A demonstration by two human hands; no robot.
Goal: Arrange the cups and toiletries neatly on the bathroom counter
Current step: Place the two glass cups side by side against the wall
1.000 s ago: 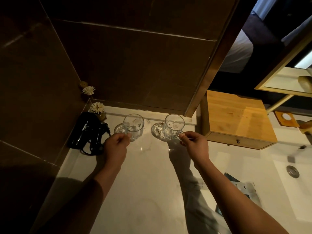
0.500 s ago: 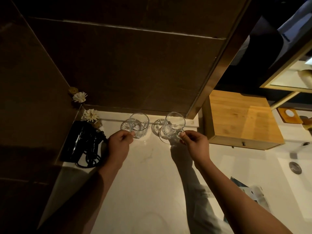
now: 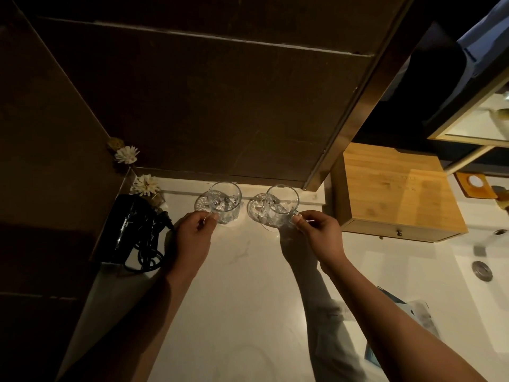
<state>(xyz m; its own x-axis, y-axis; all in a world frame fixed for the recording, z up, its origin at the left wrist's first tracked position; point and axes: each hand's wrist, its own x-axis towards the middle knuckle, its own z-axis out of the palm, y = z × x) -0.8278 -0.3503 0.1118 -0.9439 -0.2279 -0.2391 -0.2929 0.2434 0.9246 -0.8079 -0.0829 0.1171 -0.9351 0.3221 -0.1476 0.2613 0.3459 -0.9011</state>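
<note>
Two clear glass mugs stand near the back wall of the white counter [image 3: 242, 285]. My left hand [image 3: 192, 235] pinches the handle of the left glass mug [image 3: 224, 202]. The right glass mug [image 3: 282, 205] has its handle pinched by my right hand [image 3: 319, 235]. Each mug sits beside or partly over a round glass coaster: the left coaster [image 3: 201, 204] and the right coaster [image 3: 254, 210]. Whether the mugs rest on the counter or hang just above it, I cannot tell.
A black hair dryer [image 3: 129, 230] with coiled cord lies at the counter's left edge, below a small vase of white flowers [image 3: 144, 186]. A wooden drawer box [image 3: 394, 191] stands to the right. Farther right is the sink drain [image 3: 481, 270]. Printed packets [image 3: 413, 315] lie by my right forearm.
Both hands have carried the mugs a little farther back toward the wall, staying shut on the handles. The right mug sits more upright than before.
</note>
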